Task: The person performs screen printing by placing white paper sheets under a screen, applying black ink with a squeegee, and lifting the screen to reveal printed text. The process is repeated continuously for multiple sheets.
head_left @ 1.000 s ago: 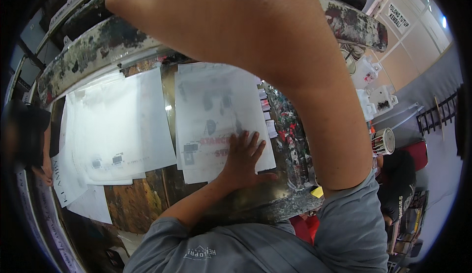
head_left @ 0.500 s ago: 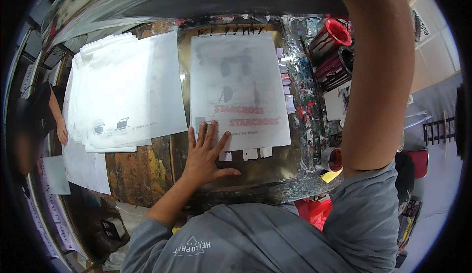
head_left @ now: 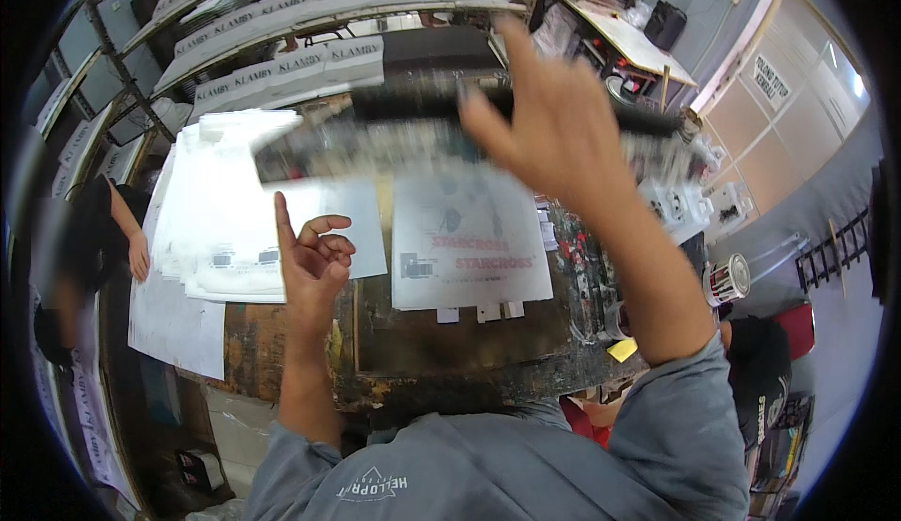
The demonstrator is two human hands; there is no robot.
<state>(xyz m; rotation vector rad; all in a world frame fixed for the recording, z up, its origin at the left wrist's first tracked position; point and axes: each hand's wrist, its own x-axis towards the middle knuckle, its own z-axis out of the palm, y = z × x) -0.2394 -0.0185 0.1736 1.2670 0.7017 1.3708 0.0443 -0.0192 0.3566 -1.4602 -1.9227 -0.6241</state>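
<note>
A framed screen [head_left: 413, 104] with a dark bar stretches across the far side of the worktable, smeared by motion. Over its bar is my right hand [head_left: 563, 127], blurred, thumb and fingers apart; whether it touches the bar I cannot tell. My left hand [head_left: 317, 256] is raised near the screen's left end, index finger stretched up, the others loosely curled round nothing. Between my arms lies a translucent sheet [head_left: 479, 286] with red lettering and grey marks, its far part covered by the screen. Left of it rests a stack of white translucent sheets [head_left: 235, 211], beside my left hand.
Another person's hand [head_left: 139, 256] rests at the stack's left edge. White paper tabs [head_left: 488, 313] stick out from under the printed sheet. A paint-stained can [head_left: 727, 280] and white containers [head_left: 678, 204] stand at right. Racks with printed cloth [head_left: 291, 80] run behind the table.
The raised screen has come down and away from me, over the table's far side. My left hand has lifted off the printed sheet and moved left. My right arm has lowered into view.
</note>
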